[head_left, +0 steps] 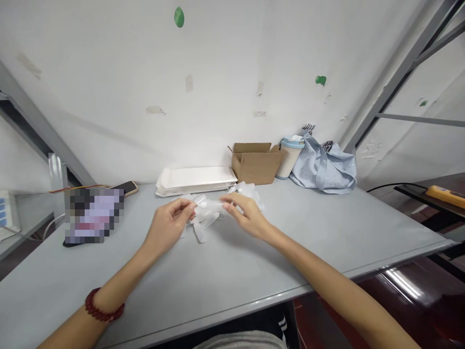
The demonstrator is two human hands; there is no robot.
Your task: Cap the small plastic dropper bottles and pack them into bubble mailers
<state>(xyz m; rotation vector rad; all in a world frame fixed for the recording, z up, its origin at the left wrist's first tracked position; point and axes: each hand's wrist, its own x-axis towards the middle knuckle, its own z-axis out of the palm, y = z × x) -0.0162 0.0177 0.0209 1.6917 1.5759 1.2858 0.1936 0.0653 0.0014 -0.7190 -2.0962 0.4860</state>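
Observation:
Between my two hands stretches a small translucent white plastic piece (209, 205), partly blurred; its exact kind is hard to make out. My left hand (170, 220), with a dark red bead bracelet (103, 306) at the wrist, pinches one end between thumb and fingers. At the other end, the fingertips of my right hand (247, 213) are closed on it. Below and around the hands lie several loose translucent white strips (199, 231) on the grey table (232, 271). More pale translucent pieces (254, 194) are heaped just behind my right hand.
Behind the strips lies a flat stack of white packaging (196, 179). To its right stand an open cardboard box (257, 167), a lidded cup (289, 157) and a light blue cloth bag (323, 167). On the left are a phone (127, 188) and a pixelated object (96, 215).

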